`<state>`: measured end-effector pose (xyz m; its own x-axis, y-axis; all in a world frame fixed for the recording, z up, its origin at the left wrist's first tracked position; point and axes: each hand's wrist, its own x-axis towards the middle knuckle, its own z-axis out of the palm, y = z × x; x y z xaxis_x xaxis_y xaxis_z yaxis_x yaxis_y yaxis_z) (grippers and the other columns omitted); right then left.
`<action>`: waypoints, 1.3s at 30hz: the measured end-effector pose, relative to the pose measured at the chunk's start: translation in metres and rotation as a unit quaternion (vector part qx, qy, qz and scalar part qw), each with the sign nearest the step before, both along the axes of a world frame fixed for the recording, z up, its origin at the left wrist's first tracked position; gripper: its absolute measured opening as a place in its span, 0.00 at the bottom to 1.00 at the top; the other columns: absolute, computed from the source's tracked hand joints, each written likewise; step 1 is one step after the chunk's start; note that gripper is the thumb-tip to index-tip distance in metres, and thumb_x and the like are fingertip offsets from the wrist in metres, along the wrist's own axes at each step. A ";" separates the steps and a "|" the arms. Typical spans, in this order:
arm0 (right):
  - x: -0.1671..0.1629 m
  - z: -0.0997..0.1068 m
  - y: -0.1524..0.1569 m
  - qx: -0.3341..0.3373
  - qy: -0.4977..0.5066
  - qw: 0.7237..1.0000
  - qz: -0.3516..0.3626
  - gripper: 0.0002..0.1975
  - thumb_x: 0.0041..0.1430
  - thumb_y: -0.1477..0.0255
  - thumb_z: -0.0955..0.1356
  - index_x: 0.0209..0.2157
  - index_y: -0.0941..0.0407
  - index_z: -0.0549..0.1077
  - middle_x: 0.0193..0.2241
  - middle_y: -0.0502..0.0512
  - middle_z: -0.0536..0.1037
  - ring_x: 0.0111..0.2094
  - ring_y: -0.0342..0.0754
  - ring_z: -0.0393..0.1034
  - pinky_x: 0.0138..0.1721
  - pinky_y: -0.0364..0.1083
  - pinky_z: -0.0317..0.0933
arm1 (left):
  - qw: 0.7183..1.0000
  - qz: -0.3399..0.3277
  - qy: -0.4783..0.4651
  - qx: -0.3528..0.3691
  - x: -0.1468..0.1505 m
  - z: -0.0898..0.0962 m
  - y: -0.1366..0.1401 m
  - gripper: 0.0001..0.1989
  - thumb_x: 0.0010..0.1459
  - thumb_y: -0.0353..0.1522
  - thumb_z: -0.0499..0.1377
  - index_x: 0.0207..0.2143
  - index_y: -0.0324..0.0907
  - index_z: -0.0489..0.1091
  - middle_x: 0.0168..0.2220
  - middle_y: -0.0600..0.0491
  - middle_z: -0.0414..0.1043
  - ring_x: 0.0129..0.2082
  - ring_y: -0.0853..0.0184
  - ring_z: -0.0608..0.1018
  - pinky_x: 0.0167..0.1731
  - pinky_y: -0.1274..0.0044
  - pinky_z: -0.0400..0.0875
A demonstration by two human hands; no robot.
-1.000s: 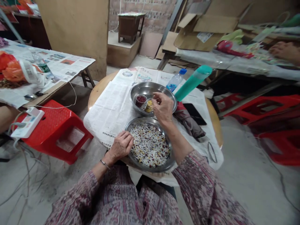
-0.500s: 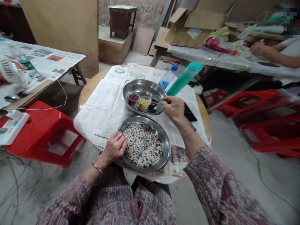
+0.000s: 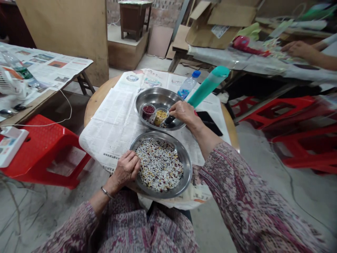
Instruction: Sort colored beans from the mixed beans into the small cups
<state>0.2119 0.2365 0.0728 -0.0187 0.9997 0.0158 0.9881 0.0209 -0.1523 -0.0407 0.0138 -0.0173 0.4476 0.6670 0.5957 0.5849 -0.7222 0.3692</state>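
Note:
The near steel bowl (image 3: 188, 177) holds a spread of white grains mixed with red, yellow and black beans (image 3: 160, 165). Curled over its left rim is my left hand (image 3: 128, 165), closed. The far steel bowl (image 3: 158, 93) carries clear cups: one of red beans (image 3: 149, 110), one of yellow beans (image 3: 160, 117), and a cup of black beans (image 3: 169, 120) mostly covered by my right hand (image 3: 183, 111). That hand reaches over the bowl's right rim, thumb and fingers pinched together. Whatever lies between its fingertips is too small or hidden to make out.
Behind the far bowl stand a blue-capped bottle (image 3: 189, 84) and a green tube (image 3: 209, 86). A dark flat object (image 3: 210, 123) lies on the newspaper (image 3: 105, 123). Red stools (image 3: 39, 147) flank the table. At the back right, another person's hands (image 3: 297, 49) work.
My right hand has moved left, from the far bowl's right rim to over the cup of black beans. My left hand stays on the near bowl's rim. The view has shifted slightly.

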 end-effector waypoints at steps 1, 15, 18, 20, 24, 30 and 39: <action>0.000 0.000 0.001 -0.003 -0.004 1.000 0.004 0.11 0.52 0.73 0.71 0.38 0.51 0.83 0.39 0.55 0.83 0.45 0.54 0.76 0.44 0.48 0.68 | 1.000 0.000 -0.001 0.001 0.000 0.000 0.000 0.13 0.69 0.27 0.46 0.34 0.41 0.67 0.32 0.49 0.72 0.37 0.63 0.73 0.45 0.67 0.72; 0.006 0.003 -0.030 0.083 0.033 0.996 0.015 0.09 0.60 0.71 0.64 0.36 0.55 0.77 0.38 0.61 0.79 0.43 0.57 0.72 0.44 0.53 0.64 | 1.000 0.003 0.001 0.007 0.001 -0.004 0.001 0.14 0.69 0.28 0.46 0.33 0.41 0.68 0.31 0.50 0.71 0.36 0.62 0.72 0.45 0.67 0.73; 0.002 0.005 -0.076 0.123 0.071 0.988 0.068 0.08 0.61 0.70 0.64 0.34 0.54 0.75 0.36 0.59 0.79 0.38 0.54 0.72 0.40 0.51 0.63 | 1.000 0.018 -0.004 -0.004 0.002 -0.004 0.001 0.13 0.69 0.28 0.47 0.32 0.41 0.67 0.31 0.50 0.71 0.36 0.63 0.72 0.45 0.67 0.73; -0.006 0.000 -0.116 0.114 0.090 0.978 0.148 0.08 0.62 0.71 0.64 0.32 0.55 0.74 0.34 0.58 0.79 0.36 0.51 0.71 0.38 0.50 0.62 | 1.000 0.021 -0.004 -0.003 0.003 -0.003 0.001 0.13 0.69 0.28 0.47 0.32 0.41 0.67 0.31 0.50 0.70 0.36 0.63 0.73 0.46 0.67 0.73; -0.030 -0.022 -0.196 0.047 0.104 0.943 0.314 0.07 0.64 0.72 0.64 0.33 0.56 0.73 0.33 0.55 0.79 0.36 0.48 0.70 0.38 0.46 0.61 | 1.000 0.023 0.006 -0.008 0.002 -0.001 0.001 0.14 0.69 0.28 0.46 0.31 0.42 0.66 0.31 0.50 0.70 0.37 0.63 0.73 0.45 0.67 0.73; -0.043 -0.058 -0.228 -0.003 0.004 0.922 0.387 0.08 0.63 0.73 0.65 0.30 0.56 0.73 0.30 0.55 0.78 0.33 0.48 0.69 0.35 0.46 0.58 | 1.000 0.024 0.002 -0.018 0.002 -0.002 0.000 0.13 0.69 0.28 0.47 0.31 0.41 0.66 0.31 0.50 0.70 0.38 0.62 0.73 0.45 0.66 0.73; -0.028 -0.066 -0.175 0.062 0.046 0.985 0.151 0.10 0.65 0.74 0.61 0.34 0.54 0.74 0.37 0.59 0.78 0.42 0.54 0.69 0.41 0.49 0.62 | 0.999 0.027 -0.005 -0.026 0.001 -0.005 0.000 0.13 0.69 0.28 0.47 0.31 0.42 0.66 0.31 0.51 0.70 0.38 0.63 0.73 0.46 0.66 0.73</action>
<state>0.1840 0.0612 0.0064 -0.3085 0.9388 0.1534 0.9158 0.3367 -0.2189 -0.0399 0.0136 -0.0221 0.4044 0.7201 0.5638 0.6189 -0.6693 0.4111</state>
